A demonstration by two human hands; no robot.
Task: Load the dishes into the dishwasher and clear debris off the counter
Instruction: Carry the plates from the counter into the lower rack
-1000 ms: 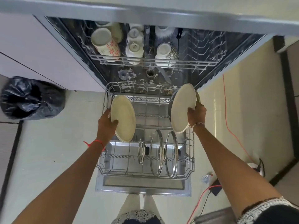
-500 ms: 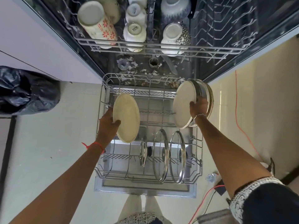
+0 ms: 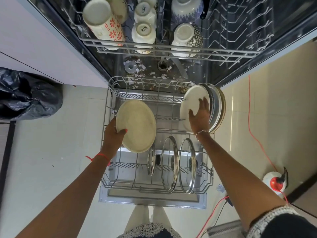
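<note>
The lower dishwasher rack (image 3: pixel 109 107) is pulled out in front of me. My left hand (image 3: pixel 114 134) grips the rim of a cream plate (image 3: pixel 137 126) and holds it tilted over the rack's left side. On the rack's right side a white plate (image 3: pixel 190 102) stands on edge against several other plates (image 3: pixel 217 110). My right hand (image 3: pixel 199 114) lies flat on the white plate's face with fingers spread. Three glass lids (image 3: pixel 169 164) stand upright in the rack's front.
The upper rack (image 3: pixel 154 47) holds upturned cups and bowls. White fragments litter the dishwasher floor (image 3: pixel 147 73). A black rubbish bag (image 3: pixel 25 95) sits on the floor at the left. A red cable (image 3: pixel 252 126) runs along the floor to a white and red device (image 3: pixel 276 182) at the right.
My right hand has set the white plate on edge against the stack at the rack's right and opened flat on it. My left hand's plate has tilted flatter. The view moved closer.
</note>
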